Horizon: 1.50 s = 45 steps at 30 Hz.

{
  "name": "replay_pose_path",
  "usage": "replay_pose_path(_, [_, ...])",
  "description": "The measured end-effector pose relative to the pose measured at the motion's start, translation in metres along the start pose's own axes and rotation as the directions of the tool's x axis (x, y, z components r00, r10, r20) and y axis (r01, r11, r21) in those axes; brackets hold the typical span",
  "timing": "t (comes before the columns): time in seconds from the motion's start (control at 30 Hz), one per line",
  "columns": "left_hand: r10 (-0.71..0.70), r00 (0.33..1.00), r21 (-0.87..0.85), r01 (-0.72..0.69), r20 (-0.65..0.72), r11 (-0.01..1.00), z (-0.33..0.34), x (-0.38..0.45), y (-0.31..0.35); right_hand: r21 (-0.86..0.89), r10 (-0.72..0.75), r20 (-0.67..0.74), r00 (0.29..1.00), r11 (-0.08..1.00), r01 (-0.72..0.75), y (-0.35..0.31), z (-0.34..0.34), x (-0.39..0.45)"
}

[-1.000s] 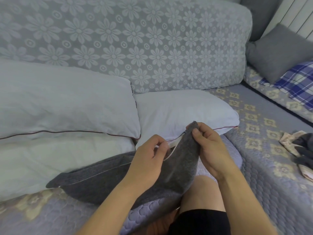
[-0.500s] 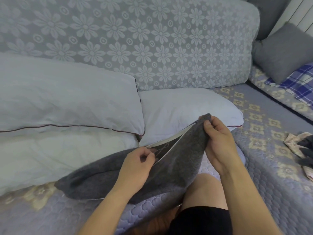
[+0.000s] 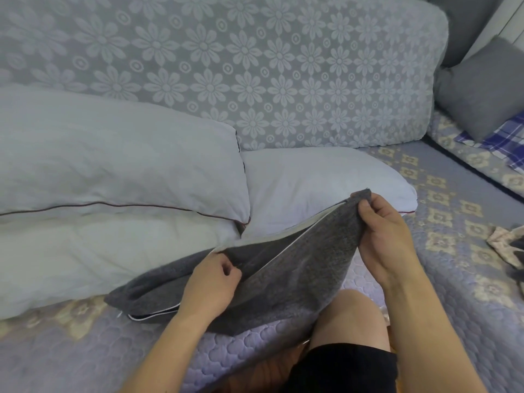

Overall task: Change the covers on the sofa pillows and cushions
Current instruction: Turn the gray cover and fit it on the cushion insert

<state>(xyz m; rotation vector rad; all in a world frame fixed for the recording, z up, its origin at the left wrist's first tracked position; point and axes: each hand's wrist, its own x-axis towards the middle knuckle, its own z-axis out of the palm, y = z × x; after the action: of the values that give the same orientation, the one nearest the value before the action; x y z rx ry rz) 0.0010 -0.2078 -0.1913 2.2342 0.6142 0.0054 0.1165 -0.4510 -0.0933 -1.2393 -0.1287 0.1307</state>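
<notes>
Three bare white pillow inserts [image 3: 119, 165] lie stacked against the floral sofa back [image 3: 255, 66], uncovered, so by the look of it stripping is done and re-covering has barely begun. The grey cover [image 3: 297, 265] rests empty on the quilted seat pad [image 3: 453, 251] in front of them. Its long axis runs from lower left up to upper right, zip edge facing the inserts. The left hand [image 3: 209, 282] pinches the zip edge midway; the right hand [image 3: 385, 231] grips the raised corner.
</notes>
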Motion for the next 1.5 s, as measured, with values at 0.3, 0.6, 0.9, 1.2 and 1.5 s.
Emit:
replay_pose_path(0.3, [-0.185, 0.981, -0.523, 0.129, -0.056, 0.842, -0.029, 0.004, -0.028, -0.162, 0.062, -0.317, 0.947, 0.980, -0.118, 0.034, -0.017, 0.018])
replay_pose_path(0.6, [0.067, 0.996, -0.766, 0.003, 0.060, 0.643, -0.058, -0.003, 0.025, -0.821, 0.030, 0.411, 0.911, 0.447, 0.356, 0.054, 0.042, -0.010])
replay_pose_path(0.9, [0.217, 0.973, -0.556, -0.139, 0.078, 0.820, -0.024, 0.029, 0.045, -0.360, 0.141, 0.101, 0.985, 0.928, -0.096, 0.051, 0.053, 0.000])
replay_pose_path(1.2, [0.280, 0.919, -0.071, -0.271, 0.276, 0.960, 0.015, 0.048, 0.034, -0.190, 0.185, 0.087, 0.979, 0.968, -0.166, 0.043, 0.042, 0.005])
replay_pose_path(1.5, [0.187, 0.971, -0.039, -0.183, 0.151, 0.982, -0.013, 0.037, -0.007, -0.912, 0.293, 0.315, 0.903, 0.357, 0.202, 0.064, 0.053, 0.004])
